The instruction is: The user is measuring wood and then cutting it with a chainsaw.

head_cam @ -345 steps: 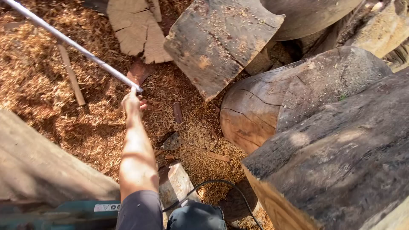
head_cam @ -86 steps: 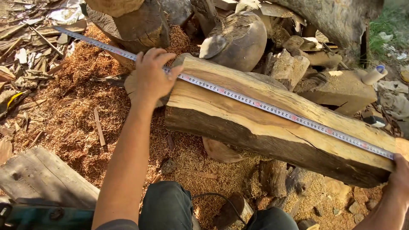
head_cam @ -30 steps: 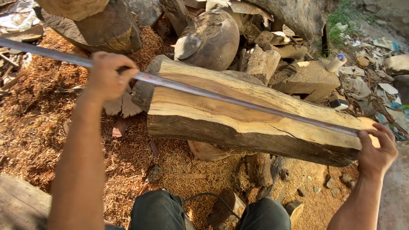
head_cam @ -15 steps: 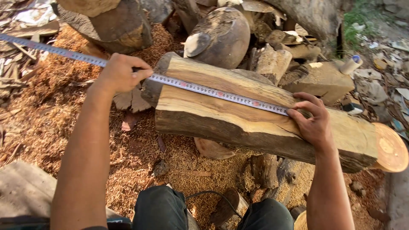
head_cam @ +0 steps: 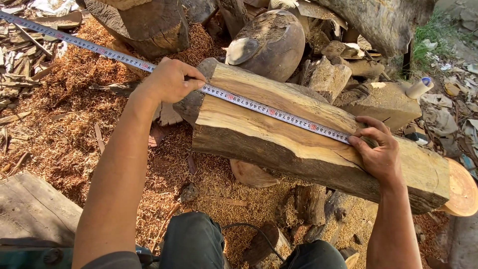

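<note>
Head view: I'm looking down at a long, rough-hewn log with a pale flat-cut top face and dark bark sides, lying across smaller wood offcuts on a sawdust-covered yard floor. A white steel measuring tape with black and red marks is running along the top face.

Left hand is closing around the tape at the log's left end, thumb and fingers pinching it flat against the edge. Right hand is resting fingers-spread on the top face, fingertips pressing the tape's far end down. That point is sitting well short of the log's right end, where the round orange-tan cut face is showing.

Progress, as I'm judging it: tape is laid, pulled taut and pinned at both ends, so a length is being read off from the left end. No mark visible on the wood yet, and no marking tool in either hand, so marking is left.

Orientation: the log's long axis is running from upper left to lower right in frame, left end pointing toward the big dark stump, right end toward the frame's lower right edge. Tape is following nearly the same line, its spare length trailing off past the left hand to the upper-left corner.

A rounded dark wooden block is sitting just behind the log.
</note>
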